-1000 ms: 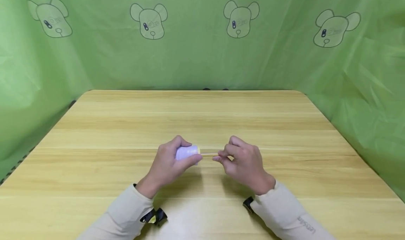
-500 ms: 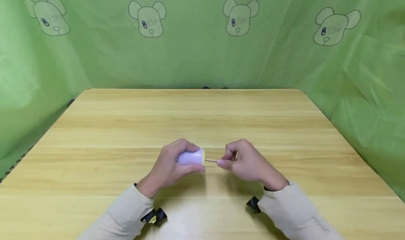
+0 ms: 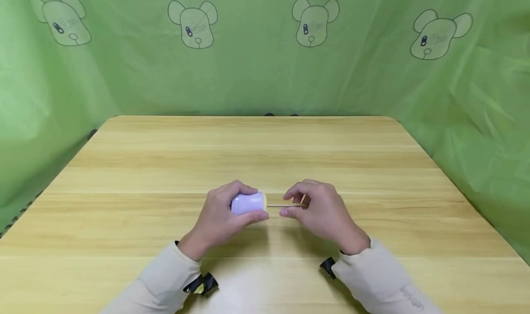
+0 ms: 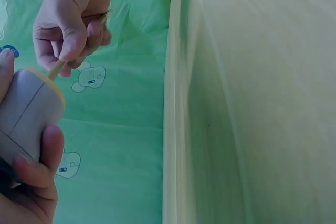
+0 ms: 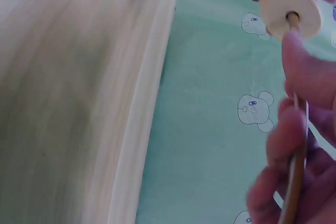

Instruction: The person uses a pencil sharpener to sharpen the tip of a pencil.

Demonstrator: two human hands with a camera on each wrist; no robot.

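My left hand (image 3: 218, 218) grips a lilac pencil sharpener (image 3: 248, 203) on its side over the middle of the table, thumb on the near side and fingers on the far side. Its cream end (image 5: 278, 17) faces right, and a round hole in it takes the tip of a thin pencil (image 3: 274, 206). My right hand (image 3: 324, 213) holds the pencil's shaft between thumb and curled fingers, a short way right of the sharpener. In the right wrist view the shaft (image 5: 295, 187) runs back through the fingers. The tip is hidden inside the hole.
A wood-grain table (image 3: 265, 148) extends beneath both hands. Green curtains (image 3: 256, 84) with mouse-head drawings hang behind it and along both sides. A black wrist-worn device (image 3: 328, 267) shows at the right sleeve, another (image 3: 202, 284) at the left.
The right hand has turned about the pencil and shifted its fingers, moving slightly right, then back left. More of the sharpener's cream end shows now. The left hand has hardly moved.
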